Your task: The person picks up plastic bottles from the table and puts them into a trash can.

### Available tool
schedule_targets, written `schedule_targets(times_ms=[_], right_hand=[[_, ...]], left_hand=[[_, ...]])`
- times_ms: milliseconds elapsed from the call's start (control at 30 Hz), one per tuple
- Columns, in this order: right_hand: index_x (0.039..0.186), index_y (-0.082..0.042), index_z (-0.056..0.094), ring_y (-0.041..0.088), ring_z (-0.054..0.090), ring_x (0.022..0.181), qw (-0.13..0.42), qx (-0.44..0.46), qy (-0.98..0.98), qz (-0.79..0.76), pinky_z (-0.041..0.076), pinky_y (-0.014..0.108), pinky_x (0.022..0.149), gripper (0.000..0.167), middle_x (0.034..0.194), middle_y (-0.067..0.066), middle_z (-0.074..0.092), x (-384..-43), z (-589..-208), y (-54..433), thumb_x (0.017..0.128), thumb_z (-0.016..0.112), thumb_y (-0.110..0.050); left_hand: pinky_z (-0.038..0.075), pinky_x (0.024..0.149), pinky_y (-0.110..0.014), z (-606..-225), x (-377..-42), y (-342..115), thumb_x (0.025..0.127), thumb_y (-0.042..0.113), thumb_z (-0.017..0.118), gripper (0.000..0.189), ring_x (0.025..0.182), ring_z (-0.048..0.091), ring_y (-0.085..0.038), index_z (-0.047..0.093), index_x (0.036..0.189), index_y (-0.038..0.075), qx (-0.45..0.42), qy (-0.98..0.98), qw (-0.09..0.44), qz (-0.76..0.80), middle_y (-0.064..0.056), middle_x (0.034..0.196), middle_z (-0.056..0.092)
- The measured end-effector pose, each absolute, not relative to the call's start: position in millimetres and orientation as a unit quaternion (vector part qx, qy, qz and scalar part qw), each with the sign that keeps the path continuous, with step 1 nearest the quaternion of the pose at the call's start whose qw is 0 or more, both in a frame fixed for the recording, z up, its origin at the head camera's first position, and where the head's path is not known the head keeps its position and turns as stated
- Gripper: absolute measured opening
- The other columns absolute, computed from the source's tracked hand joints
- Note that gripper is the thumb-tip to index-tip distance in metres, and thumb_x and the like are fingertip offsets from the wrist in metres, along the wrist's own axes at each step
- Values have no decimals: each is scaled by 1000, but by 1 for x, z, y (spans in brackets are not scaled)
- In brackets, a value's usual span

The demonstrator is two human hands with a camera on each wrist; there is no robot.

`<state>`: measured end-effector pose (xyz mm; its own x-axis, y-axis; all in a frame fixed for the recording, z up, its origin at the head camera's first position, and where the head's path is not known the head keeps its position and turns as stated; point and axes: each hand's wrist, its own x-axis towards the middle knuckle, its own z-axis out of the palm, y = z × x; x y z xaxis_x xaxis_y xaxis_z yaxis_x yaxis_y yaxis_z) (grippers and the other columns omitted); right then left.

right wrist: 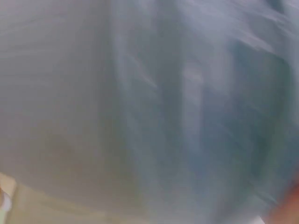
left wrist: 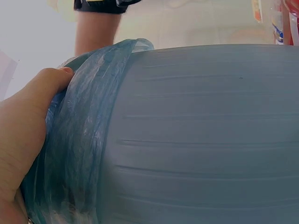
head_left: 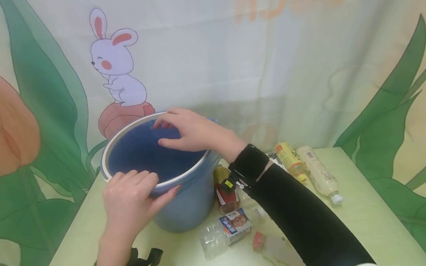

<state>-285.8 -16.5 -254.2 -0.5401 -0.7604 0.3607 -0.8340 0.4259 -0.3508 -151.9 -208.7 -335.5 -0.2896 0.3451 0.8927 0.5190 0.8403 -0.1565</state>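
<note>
A blue-grey bin (head_left: 186,212) with a pale rim ring stands on the table, lined with a thin blue plastic bag (left wrist: 79,135) folded down over its outside. My left hand (head_left: 129,199) grips the near rim, fingers over the edge and thumb along the outer side. Over the far right part of the opening is my right hand (head_left: 193,131), its fingers loosely bent, thumb apart from them, holding nothing. The right wrist view is blurred and shows mostly the bin's side and the bag.
Right of the bin lie a red and gold can (head_left: 229,195), a clear labelled bottle (head_left: 236,226) and a pink-capped bottle (head_left: 277,247). Farther back are a yellow-labelled bottle (head_left: 290,159) and a white-capped bottle (head_left: 317,171). A printed curtain (head_left: 206,55) hangs behind the table.
</note>
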Motion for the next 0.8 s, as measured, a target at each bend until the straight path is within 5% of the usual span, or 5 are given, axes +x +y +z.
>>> schedule_targets(times_ms=[167, 400, 800], right_hand=[[141, -12, 67, 17, 62, 128, 108, 457, -835, 285, 47, 30, 110, 45, 136, 3, 65, -270, -231, 23, 102, 77, -33], [138, -10, 69, 17, 64, 126, 221, 436, -803, 341, 50, 39, 109, 44, 133, 2, 70, -245, -222, 99, 98, 82, -23], [143, -13, 67, 28, 57, 131, 207, 241, -892, 320, 48, 54, 101, 47, 139, 6, 62, -224, -305, 227, 99, 80, -23]], left_hand=[[20, 51, -35, -336, -152, -211, 105, 62, 56, 66, 47, 26, -20, 32, 64, 16, -272, -800, 529, -84, 6, 56, 28], [18, 53, -35, -334, -149, -216, 104, 62, 57, 66, 49, 23, -18, 31, 65, 16, -263, -801, 531, -85, 6, 57, 25], [17, 53, -34, -331, -146, -221, 103, 63, 58, 66, 49, 22, -18, 30, 65, 17, -260, -800, 534, -81, 7, 58, 24]])
